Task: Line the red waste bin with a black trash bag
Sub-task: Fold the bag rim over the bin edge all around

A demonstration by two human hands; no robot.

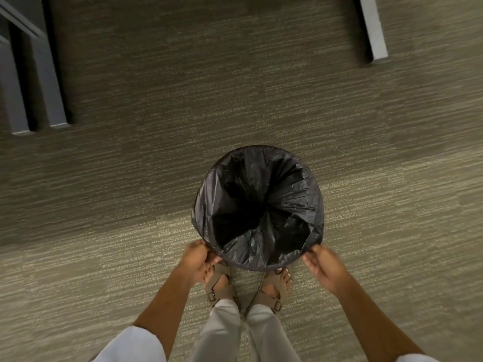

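A: Black plastic fills the round mouth in front of you. The trash bag is already spread inside the waste bin, creased and sagging toward a dark centre, and its edge is folded over the rim all the way round.

B: Where does the bin stand?

A: On the carpet, upright, directly ahead of your feet. Its near edge hides your toes. From above, the bag covers the rim, so none of the bin's red shows.

B: And your hands?

A: Your left hand is at the near-left of the rim, fingers curled in against the bag's folded edge; it seems to be pinching the plastic, though the grip itself is hidden under the knuckles. Your right hand is at the near-right, thumb and fingers bent and partly apart, fingertips touching the bag's edge. Motion blur keeps me from telling whether it has actual hold of the film.

B: What else is around you?

A: Tan strapped sandals on both feet, pale trouser legs, and a thin dark cord running between the feet. Well beyond the bin, grey furniture legs stand on the carpet at far left, and another grey leg at upper right.
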